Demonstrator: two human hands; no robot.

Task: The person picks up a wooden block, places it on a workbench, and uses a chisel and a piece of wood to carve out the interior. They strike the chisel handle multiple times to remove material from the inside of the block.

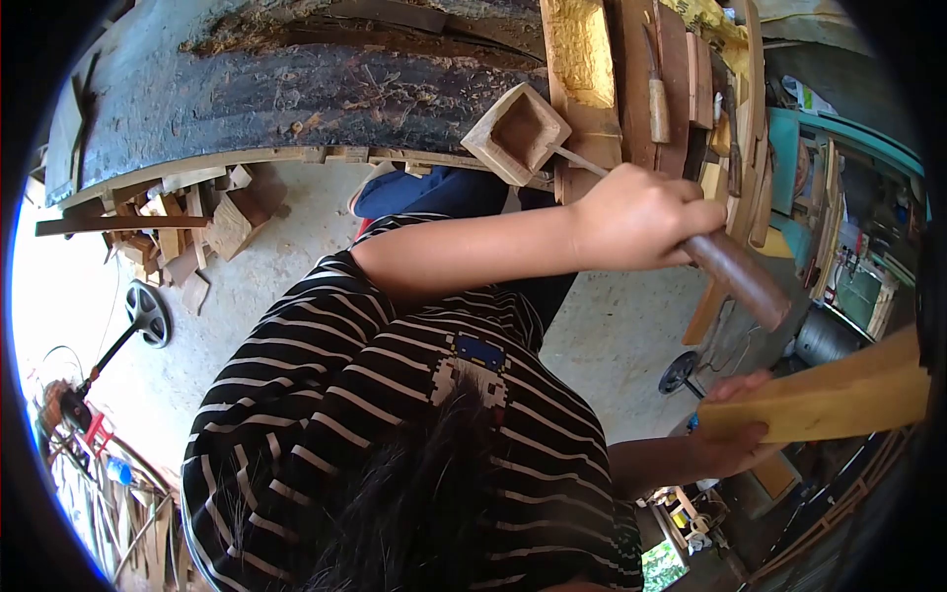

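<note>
My left hand (pixel 641 219) is wrapped round a chisel (pixel 742 281) near the front of its dark, round wooden handle. The chisel's thin metal shaft points left, its end at the rim of a hollowed square wooden block (pixel 487 140). That block sits tilted at the bench edge, its dark hollow facing up. Off to the lower right, my right hand (pixel 738 449) grips the end of a long yellowish wooden bar (pixel 838 400), fingers on both sides of it. The bar is raised apart from the chisel handle.
A second chisel (pixel 658 104) lies on the bench by a yellow carved wooden piece (pixel 584 49). A big dark log slab (pixel 326 99) spans the bench's left. Offcuts (pixel 173 232) are heaped on the floor. Teal shelving (pixel 848 138) stands at right.
</note>
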